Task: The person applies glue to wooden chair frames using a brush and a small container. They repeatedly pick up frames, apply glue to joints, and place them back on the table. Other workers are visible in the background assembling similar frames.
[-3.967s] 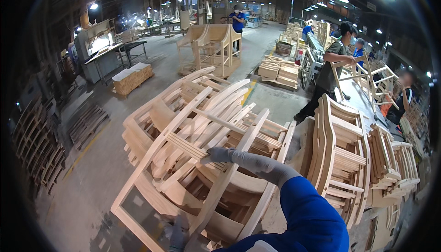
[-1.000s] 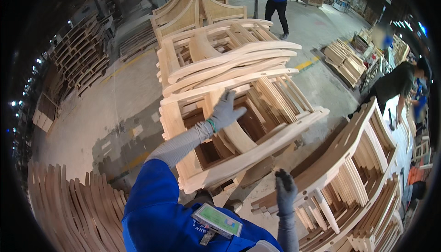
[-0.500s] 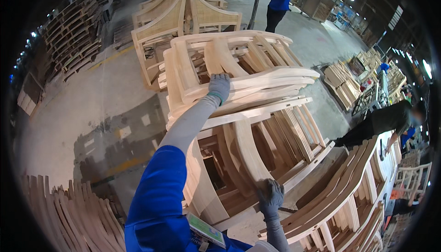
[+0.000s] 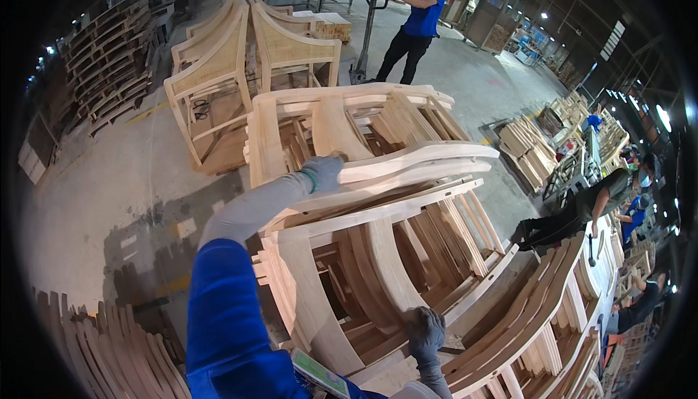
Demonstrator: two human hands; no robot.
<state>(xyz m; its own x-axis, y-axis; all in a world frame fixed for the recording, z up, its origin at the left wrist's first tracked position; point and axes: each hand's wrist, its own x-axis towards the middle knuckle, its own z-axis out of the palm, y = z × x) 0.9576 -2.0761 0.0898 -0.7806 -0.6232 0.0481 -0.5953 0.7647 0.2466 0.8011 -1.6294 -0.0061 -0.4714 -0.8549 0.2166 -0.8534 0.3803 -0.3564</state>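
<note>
My left hand [image 4: 323, 171], in a grey glove, reaches forward and closes over the near curved rail of the top frame [image 4: 414, 163] on the far stack of pale wooden slatted frames. Nearer to me lies another slatted wooden frame [image 4: 389, 257], with wide curved slats between two rails. At its near rail, beside the end of a wide slat, my right hand [image 4: 425, 330] has its gloved fingers curled round the wood. Both palms and the undersides of the grips are hidden.
More curved frames [image 4: 509, 326] are stacked at the right, and curved pieces [image 4: 109, 348] stand at lower left. Beyond are arched wooden panels [image 4: 211, 57]. A person in blue [image 4: 418, 25] holds a post-like handle at the back; another person [image 4: 596, 203] bends at the right.
The view has shifted, so the far stack and arched panels sit lower and more to the left. My left elbow is more bent; both hands stay on the wood.
</note>
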